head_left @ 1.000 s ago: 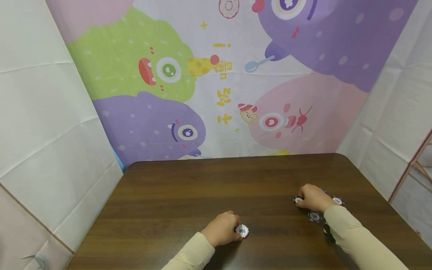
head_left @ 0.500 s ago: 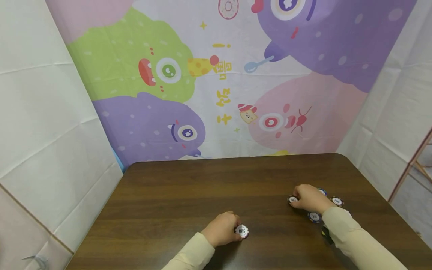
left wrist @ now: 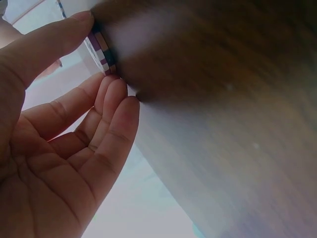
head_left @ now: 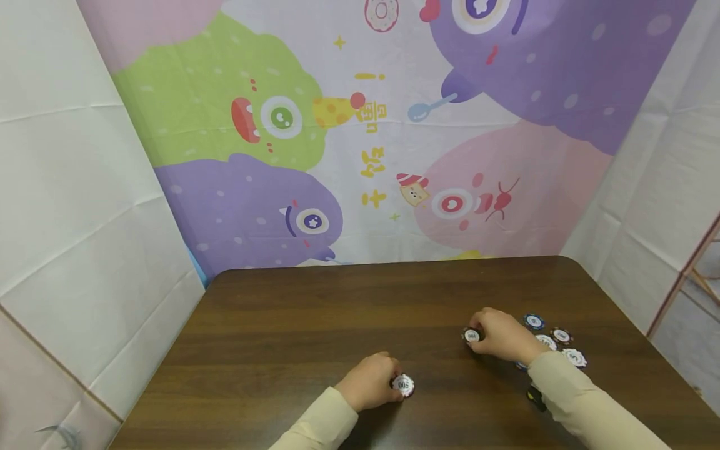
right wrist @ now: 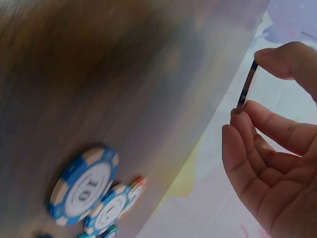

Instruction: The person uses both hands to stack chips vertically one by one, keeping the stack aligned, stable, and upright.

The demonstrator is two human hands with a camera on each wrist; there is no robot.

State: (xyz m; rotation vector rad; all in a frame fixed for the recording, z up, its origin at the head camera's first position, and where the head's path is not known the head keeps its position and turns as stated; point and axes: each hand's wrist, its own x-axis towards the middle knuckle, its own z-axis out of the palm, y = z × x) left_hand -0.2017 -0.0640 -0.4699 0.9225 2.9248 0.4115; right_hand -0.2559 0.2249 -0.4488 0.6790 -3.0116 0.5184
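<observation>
Since the earlier frame, the right hand point(head_left: 503, 335) has been shifted leftward over the desk point(head_left: 281, 319), a dark-rimmed, white-centred round poker chip point(head_left: 472, 336) carried along. Nearest: a white round 500 poker chip point(head_left: 404, 385), pinched at the rim by the left hand point(head_left: 368, 382), unmoved. Farther out, the dark-rimmed chip is pinched face up between right thumb and fingers, right of and beyond the 500 chip, well apart; no long axis. Around the right wrist, loose poker chips point(head_left: 561, 335) are scattered.
</observation>
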